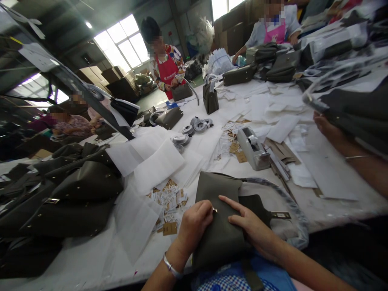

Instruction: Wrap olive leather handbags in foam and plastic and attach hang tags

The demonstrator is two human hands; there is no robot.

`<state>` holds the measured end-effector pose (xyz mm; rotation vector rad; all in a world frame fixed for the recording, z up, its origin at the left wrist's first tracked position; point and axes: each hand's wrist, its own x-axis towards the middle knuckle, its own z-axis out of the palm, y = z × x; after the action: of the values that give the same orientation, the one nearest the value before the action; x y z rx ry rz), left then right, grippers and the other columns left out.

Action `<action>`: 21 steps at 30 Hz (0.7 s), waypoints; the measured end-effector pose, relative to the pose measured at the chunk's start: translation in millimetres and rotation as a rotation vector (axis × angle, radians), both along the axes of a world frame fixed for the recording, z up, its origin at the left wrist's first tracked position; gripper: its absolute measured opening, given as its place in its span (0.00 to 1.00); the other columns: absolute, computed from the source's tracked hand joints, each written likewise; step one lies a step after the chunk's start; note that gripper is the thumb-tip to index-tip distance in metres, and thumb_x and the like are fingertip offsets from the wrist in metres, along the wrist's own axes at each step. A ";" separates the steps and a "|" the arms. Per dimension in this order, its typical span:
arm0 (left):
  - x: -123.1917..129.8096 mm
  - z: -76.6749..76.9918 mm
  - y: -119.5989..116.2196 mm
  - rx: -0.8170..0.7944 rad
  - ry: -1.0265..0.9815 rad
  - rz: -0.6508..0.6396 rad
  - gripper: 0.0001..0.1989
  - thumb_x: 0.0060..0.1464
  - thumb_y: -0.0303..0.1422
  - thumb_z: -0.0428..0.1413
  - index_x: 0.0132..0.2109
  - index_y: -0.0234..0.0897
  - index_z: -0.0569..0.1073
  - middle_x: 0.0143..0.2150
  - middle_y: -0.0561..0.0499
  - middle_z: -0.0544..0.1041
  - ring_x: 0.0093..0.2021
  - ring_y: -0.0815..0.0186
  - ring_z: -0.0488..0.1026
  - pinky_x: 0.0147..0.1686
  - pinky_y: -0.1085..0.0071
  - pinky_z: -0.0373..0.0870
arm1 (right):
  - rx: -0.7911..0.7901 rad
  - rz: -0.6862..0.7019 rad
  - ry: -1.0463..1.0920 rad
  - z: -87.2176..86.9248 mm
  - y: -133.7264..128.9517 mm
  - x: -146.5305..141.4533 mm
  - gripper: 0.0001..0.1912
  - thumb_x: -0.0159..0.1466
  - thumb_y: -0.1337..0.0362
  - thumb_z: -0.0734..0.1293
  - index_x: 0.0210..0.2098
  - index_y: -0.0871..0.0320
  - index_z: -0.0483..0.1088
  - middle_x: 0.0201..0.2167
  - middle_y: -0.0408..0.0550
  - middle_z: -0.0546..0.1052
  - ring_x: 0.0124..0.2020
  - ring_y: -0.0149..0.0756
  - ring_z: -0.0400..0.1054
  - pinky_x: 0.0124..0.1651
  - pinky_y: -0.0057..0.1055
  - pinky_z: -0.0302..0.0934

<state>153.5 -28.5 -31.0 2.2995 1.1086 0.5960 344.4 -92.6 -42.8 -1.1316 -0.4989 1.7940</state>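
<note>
A dark olive handbag (222,230) lies at the table's near edge, against my body. My left hand (197,220) is closed, its fingertips pinched at a small gold-coloured metal fitting (215,210) on the bag's face. Exactly what sits between those fingertips is partly hidden. My right hand (250,224) rests on the bag with fingers apart, index finger and thumb stretched over the leather. A strap tab with a metal plate (280,215) sticks out to the right. The bag's handle (298,226), wrapped in clear plastic, curves round onto the table.
Stacked dark handbags (81,198) fill the left side. White foam sheets (159,165), brown hang tags (169,228) and a grey tape dispenser (253,147) lie ahead. A co-worker's hand (329,127) holds another bag at right. Two people in aprons stand across the table.
</note>
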 end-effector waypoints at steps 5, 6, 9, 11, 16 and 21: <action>3.7 10.7 16.5 -0.275 -0.050 0.066 0.04 0.59 0.32 0.56 0.36 0.39 0.74 0.31 0.53 0.79 0.32 0.67 0.76 0.33 0.74 0.71 | 0.012 0.038 -0.028 2.5 -3.0 1.2 0.38 0.55 0.64 0.69 0.65 0.50 0.64 0.39 0.44 0.81 0.41 0.38 0.75 0.44 0.31 0.68; 3.9 12.4 20.1 -0.327 -0.061 0.052 0.03 0.58 0.32 0.57 0.36 0.39 0.74 0.31 0.53 0.79 0.32 0.67 0.76 0.32 0.74 0.71 | 0.030 0.044 -0.035 2.1 -3.5 1.6 0.37 0.55 0.63 0.69 0.64 0.50 0.64 0.42 0.44 0.80 0.43 0.39 0.74 0.46 0.32 0.68; 5.3 15.7 28.3 -0.440 -0.096 0.016 0.05 0.55 0.30 0.59 0.40 0.40 0.76 0.32 0.53 0.80 0.34 0.66 0.78 0.34 0.74 0.72 | 0.098 0.060 0.001 -4.1 -4.3 3.4 0.37 0.56 0.62 0.70 0.65 0.49 0.63 0.53 0.47 0.77 0.49 0.42 0.73 0.50 0.35 0.67; 6.8 15.8 31.1 -0.465 -0.138 0.034 0.11 0.54 0.29 0.60 0.45 0.40 0.75 0.33 0.54 0.81 0.34 0.66 0.78 0.36 0.73 0.73 | 0.129 0.065 0.042 -10.5 -4.6 4.7 0.37 0.57 0.62 0.70 0.66 0.49 0.62 0.56 0.49 0.76 0.50 0.43 0.73 0.51 0.36 0.67; 3.1 7.9 34.7 -0.423 -0.316 0.217 0.13 0.57 0.34 0.58 0.49 0.36 0.72 0.34 0.48 0.81 0.35 0.65 0.79 0.35 0.71 0.75 | 0.121 0.048 0.008 -15.3 -4.6 6.7 0.36 0.58 0.61 0.70 0.66 0.49 0.62 0.60 0.49 0.73 0.53 0.44 0.72 0.54 0.38 0.66; -32.6 -4.8 30.1 -0.287 -0.440 0.451 0.18 0.60 0.40 0.56 0.52 0.34 0.71 0.36 0.45 0.82 0.38 0.62 0.80 0.33 0.70 0.77 | 0.076 0.061 -0.053 -11.0 -3.9 8.6 0.36 0.59 0.58 0.71 0.65 0.49 0.63 0.61 0.49 0.71 0.56 0.48 0.70 0.57 0.40 0.65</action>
<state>120.9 1.6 -35.8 1.5774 1.3837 0.9833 353.0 -96.6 -53.8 -1.1244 -0.6334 1.7858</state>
